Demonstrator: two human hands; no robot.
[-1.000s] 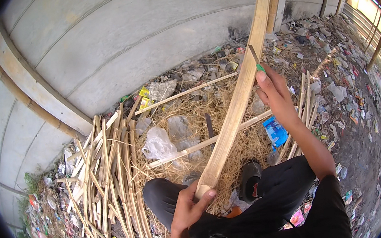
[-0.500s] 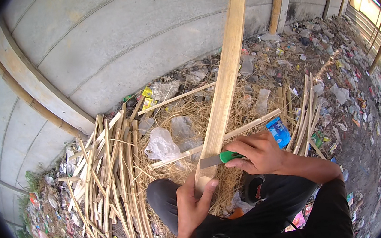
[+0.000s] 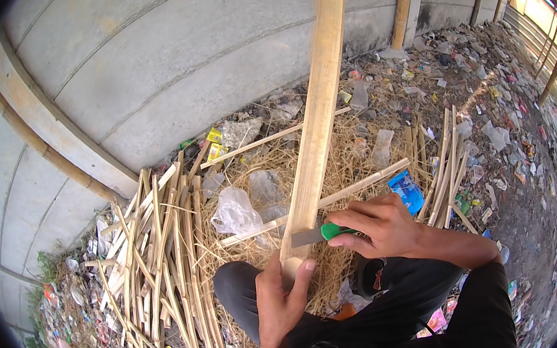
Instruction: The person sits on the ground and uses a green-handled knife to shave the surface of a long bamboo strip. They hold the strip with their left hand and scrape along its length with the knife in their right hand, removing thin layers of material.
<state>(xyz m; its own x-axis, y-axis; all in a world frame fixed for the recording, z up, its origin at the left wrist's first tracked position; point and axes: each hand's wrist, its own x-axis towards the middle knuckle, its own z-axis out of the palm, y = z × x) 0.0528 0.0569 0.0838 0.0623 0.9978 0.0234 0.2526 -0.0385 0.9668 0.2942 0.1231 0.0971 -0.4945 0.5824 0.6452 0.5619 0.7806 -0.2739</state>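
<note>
A long, pale split-bamboo strip (image 3: 314,122) rises from my lap and leans away from me toward the wall. My left hand (image 3: 284,302) is closed round its lower end, thumb over the near face. In my right hand (image 3: 380,228) is a knife (image 3: 307,237) with a green handle and a broad, flat blade. The blade lies crosswise against the strip, just above my left hand. My right fingers wrap the handle, and the index finger stretches along it toward the blade.
A heap of split bamboo sticks (image 3: 159,268) lies at the left, and a smaller bundle (image 3: 446,170) at the right. Shavings (image 3: 350,146) cover the ground ahead, with a white plastic bag (image 3: 235,209) and a blue packet (image 3: 405,191). A concrete wall (image 3: 166,70) stands behind.
The strip's upper part has swung to the left, and its lower end has shifted slightly left. The knife stays against the strip, and both hands keep their hold.
</note>
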